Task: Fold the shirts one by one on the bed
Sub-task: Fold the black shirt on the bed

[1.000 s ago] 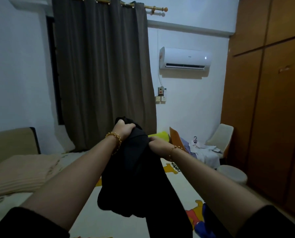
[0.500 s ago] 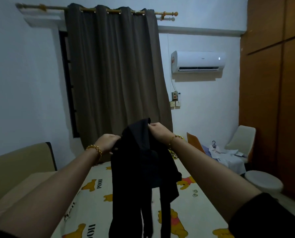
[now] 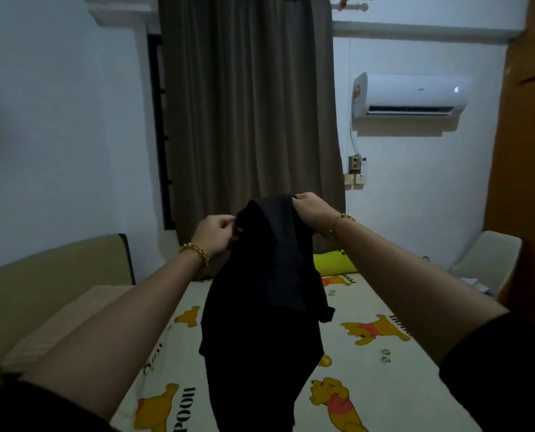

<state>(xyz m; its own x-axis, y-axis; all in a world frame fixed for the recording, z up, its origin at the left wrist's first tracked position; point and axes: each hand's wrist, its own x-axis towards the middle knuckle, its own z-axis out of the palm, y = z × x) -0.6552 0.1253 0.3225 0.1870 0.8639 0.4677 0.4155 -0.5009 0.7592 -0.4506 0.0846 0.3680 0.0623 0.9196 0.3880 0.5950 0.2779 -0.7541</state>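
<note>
One black shirt [image 3: 261,294], soft and limp, hangs in loose folds between two raised hands above the cartoon-printed bed sheet [image 3: 381,363]. The left hand [image 3: 215,233] pinches its edge, and the right hand [image 3: 311,212] grips the top fold slightly higher. Each wrist carries a beaded gold bracelet, two in all; the dim light hides the shirt's weave, possibly a knit.
</note>
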